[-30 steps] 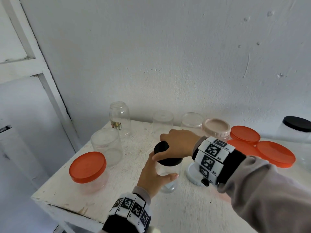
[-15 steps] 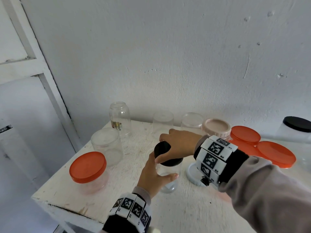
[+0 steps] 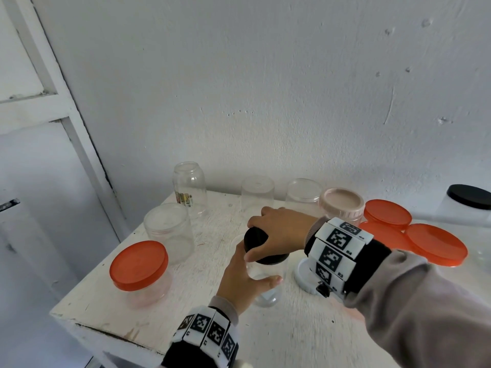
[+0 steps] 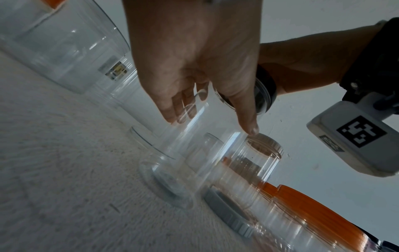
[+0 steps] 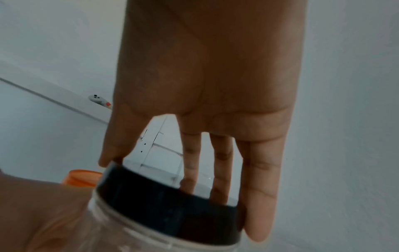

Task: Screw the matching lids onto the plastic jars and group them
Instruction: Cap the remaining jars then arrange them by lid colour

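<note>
A clear plastic jar (image 3: 268,285) stands upright near the front middle of the white table (image 3: 111,296). My left hand (image 3: 247,280) grips its body, thumb on the near side and fingers round the far side (image 4: 181,109). A black lid (image 3: 256,239) sits on the jar's mouth. My right hand (image 3: 276,232) lies over the lid and grips its rim with thumb and fingers; in the right wrist view the black lid (image 5: 172,202) sits between them on the jar's neck. How far the lid is threaded on cannot be seen.
An orange-lidded jar (image 3: 140,272) stands front left, several open clear jars (image 3: 170,232) behind it. At the back are a pink-lidded jar (image 3: 341,204) and loose orange lids (image 3: 435,247). A white lid (image 3: 303,274) lies under my right wrist. A black-lidded white jar (image 3: 467,205) stands far right.
My right hand has turned a little on the black lid, its thumb sliding along the rim. The jar and my left hand stay in place.
</note>
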`<action>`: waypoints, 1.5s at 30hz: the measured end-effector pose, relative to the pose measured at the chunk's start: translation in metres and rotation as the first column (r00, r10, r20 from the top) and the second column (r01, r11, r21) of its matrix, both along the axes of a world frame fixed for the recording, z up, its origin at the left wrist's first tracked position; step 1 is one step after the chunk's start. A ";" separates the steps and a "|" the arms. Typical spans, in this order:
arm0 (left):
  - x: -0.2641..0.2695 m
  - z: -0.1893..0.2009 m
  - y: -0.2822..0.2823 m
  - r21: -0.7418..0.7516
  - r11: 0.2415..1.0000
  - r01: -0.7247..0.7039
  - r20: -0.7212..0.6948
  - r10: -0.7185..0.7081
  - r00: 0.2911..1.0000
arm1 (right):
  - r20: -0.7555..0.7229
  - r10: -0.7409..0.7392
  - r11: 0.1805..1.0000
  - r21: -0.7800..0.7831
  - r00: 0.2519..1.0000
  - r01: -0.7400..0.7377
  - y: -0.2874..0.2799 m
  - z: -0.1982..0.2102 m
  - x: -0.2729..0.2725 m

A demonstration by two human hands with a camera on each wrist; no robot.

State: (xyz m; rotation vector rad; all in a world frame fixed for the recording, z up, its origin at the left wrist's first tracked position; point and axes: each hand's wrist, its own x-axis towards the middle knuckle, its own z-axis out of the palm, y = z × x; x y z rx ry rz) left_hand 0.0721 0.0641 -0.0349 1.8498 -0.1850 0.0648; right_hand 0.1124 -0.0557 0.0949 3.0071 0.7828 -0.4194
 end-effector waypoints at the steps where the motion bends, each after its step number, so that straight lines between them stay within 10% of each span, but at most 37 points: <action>1: 0.000 0.000 0.000 -0.001 1.000 -0.001 0.004 0.001 1.000 | -0.012 0.003 1.000 0.002 1.000 -0.003 0.000 0.001 0.000; 31: 0.005 -0.002 -0.001 -0.068 0.997 0.046 0.032 -0.043 0.999 | 0.128 -0.120 0.871 0.490 0.984 0.043 -0.022 -0.061 -0.024; 39: 0.058 0.051 0.060 0.443 0.781 0.440 -0.377 -0.284 0.882 | 0.114 -0.201 0.719 0.692 0.973 0.067 -0.022 -0.082 -0.027; 45: 0.138 0.104 0.083 0.653 0.757 -0.023 -0.022 0.050 0.999 | 0.078 -0.208 0.680 0.728 0.975 0.087 -0.024 -0.084 -0.031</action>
